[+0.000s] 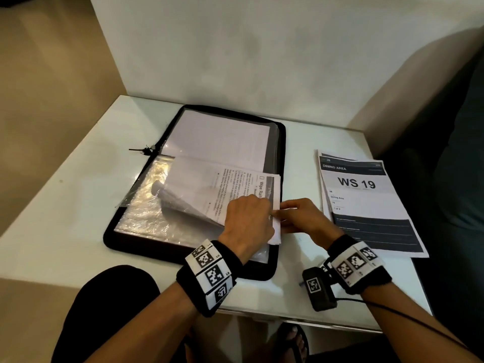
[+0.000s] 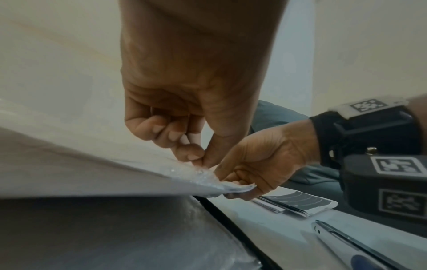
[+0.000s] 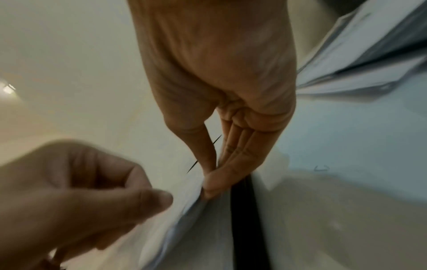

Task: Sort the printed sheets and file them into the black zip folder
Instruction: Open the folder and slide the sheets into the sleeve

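Head view first: left of my fingers, the black zip folder lies open on the worktop, its plastic sleeves glossy and likely slippery. My left hand pinches the thin, floppy printed sheet at its edge; my right hand pinches the same edge, thumb against straight fingers. Right of them lies the remaining stack.
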